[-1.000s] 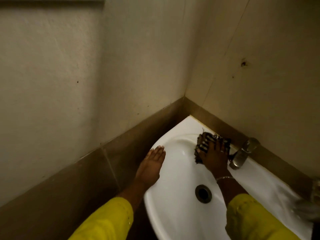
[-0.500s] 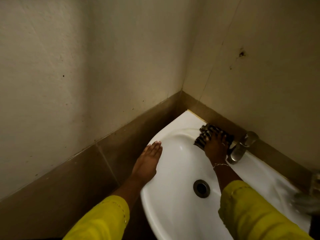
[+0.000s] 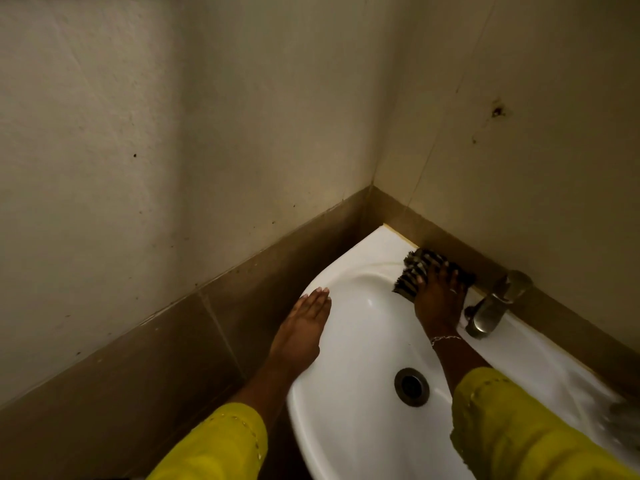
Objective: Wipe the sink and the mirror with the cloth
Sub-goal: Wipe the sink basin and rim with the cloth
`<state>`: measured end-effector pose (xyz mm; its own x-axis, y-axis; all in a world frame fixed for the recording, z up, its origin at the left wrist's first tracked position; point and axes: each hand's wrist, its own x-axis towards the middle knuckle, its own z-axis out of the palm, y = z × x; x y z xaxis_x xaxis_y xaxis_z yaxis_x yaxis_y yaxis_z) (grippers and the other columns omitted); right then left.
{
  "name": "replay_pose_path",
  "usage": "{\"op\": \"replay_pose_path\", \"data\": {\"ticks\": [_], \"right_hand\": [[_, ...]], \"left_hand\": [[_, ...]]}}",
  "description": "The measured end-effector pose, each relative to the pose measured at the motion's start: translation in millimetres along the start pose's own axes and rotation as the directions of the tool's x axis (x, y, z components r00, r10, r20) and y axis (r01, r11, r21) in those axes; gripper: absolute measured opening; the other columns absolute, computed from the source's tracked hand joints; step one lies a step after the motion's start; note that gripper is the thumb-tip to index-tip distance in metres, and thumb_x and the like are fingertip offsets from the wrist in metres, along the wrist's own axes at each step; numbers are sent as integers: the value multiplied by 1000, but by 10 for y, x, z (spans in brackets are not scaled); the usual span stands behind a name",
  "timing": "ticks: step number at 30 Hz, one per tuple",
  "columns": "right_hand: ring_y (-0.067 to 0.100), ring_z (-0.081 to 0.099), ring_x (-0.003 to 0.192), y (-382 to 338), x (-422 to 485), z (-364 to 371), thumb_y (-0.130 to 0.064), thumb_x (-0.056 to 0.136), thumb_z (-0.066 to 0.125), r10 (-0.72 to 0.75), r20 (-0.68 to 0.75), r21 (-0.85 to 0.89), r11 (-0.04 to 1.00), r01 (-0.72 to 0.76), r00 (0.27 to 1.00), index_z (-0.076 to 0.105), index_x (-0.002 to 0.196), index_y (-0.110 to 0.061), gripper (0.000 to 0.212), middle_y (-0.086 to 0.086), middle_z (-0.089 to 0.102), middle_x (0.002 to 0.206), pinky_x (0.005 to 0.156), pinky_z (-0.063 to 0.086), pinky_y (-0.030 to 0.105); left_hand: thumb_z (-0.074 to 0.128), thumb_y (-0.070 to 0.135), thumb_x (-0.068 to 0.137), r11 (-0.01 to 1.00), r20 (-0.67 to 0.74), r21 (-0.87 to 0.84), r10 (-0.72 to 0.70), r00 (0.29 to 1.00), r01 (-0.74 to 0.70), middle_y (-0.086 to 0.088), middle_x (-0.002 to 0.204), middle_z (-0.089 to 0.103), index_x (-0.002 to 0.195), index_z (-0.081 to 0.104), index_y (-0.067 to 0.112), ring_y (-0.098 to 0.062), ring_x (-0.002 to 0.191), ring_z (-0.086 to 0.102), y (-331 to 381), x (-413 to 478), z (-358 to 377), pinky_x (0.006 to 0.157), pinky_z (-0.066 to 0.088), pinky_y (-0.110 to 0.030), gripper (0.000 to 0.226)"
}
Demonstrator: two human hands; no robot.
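1. Head view: right hand point(image 3: 438, 299) presses flat, fingers spread, on the black-and-white striped cloth point(image 3: 420, 271), pinning it rather than clutching it.
2. That cloth lies on the back rim of the white ceramic sink point(image 3: 349, 427), near the corner where 2 beige walls meet, just left of the dull metal tap point(image 3: 491, 306).
3. Left hand point(image 3: 301, 330) rests open, fingers together, palm down on the sink's left rim, holding nothing.
4. Round dark drain point(image 3: 411, 386) sits in the basin between both yellow sleeves point(image 3: 512, 431).
5. Brown tile band point(image 3: 138, 368) runs below the walls.
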<state>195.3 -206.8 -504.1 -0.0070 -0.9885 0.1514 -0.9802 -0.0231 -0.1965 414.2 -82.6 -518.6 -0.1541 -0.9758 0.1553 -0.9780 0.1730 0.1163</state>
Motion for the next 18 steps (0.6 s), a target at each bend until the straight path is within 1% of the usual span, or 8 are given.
{"op": "replay_pose_path", "data": {"ticks": [1,2,5,7,8,11,15,18], "right_hand": [[48,35,129,-28,37,14,-15,91,52,-33,-19,-1,999,33,999,43,132,5,47,32,40,138,107,25,60],[46,31,133,-67,82,15,-16,93,48,-58,-4,-5,998,58,998,40,135,3,47,29,37,142,109,23,58],[37,15,141,-185,225,51,-22,98,35,-117,71,-18,993,119,991,30,142,-5,48,19,23,152,114,11,50],[36,16,141,-251,295,82,-25,98,33,-167,63,-11,986,168,984,32,141,-5,47,19,25,151,114,11,49],[38,20,140,-278,307,86,-26,97,32,-185,55,-3,983,185,981,36,138,-3,47,21,30,149,113,14,51],[43,36,131,-322,357,123,-35,89,26,-216,39,21,976,215,976,49,128,0,58,26,45,138,107,25,56],[44,45,124,-436,481,162,-42,86,18,-261,78,48,965,258,962,55,122,0,67,27,52,131,101,32,59],[46,43,125,-593,565,158,-49,83,17,-302,108,69,953,296,947,56,123,-4,72,26,51,132,101,30,60]], "left_hand": [[47,0,83,1000,17,1,11,1000,-11,-4,150,0,144,16,5,-19,142,7,-17,4,37,109,-11,-29,69],[42,-3,84,1000,14,-11,0,1000,0,-5,150,-2,144,13,5,-21,142,3,-18,5,55,108,-15,-30,67],[57,-6,72,1000,8,-3,-15,1000,16,-16,147,31,137,35,1,-28,136,28,-23,-6,100,108,2,-44,68],[73,-2,55,999,31,-2,-41,999,41,-16,134,51,126,52,1,-27,125,47,-12,17,59,104,20,-45,74],[75,-1,53,999,33,3,-42,999,42,-15,133,52,125,53,1,-26,124,48,2,17,26,104,21,-44,75],[59,-3,73,1000,28,-11,-17,999,17,-15,148,30,138,33,2,-27,138,24,11,20,21,109,-3,-41,70],[82,8,40,999,55,47,-4,998,2,-9,124,61,116,62,6,-21,116,56,8,8,62,98,36,-39,79],[83,11,37,999,62,35,20,998,-22,-7,122,63,114,64,8,-19,114,58,12,20,21,95,42,-37,79]]}}
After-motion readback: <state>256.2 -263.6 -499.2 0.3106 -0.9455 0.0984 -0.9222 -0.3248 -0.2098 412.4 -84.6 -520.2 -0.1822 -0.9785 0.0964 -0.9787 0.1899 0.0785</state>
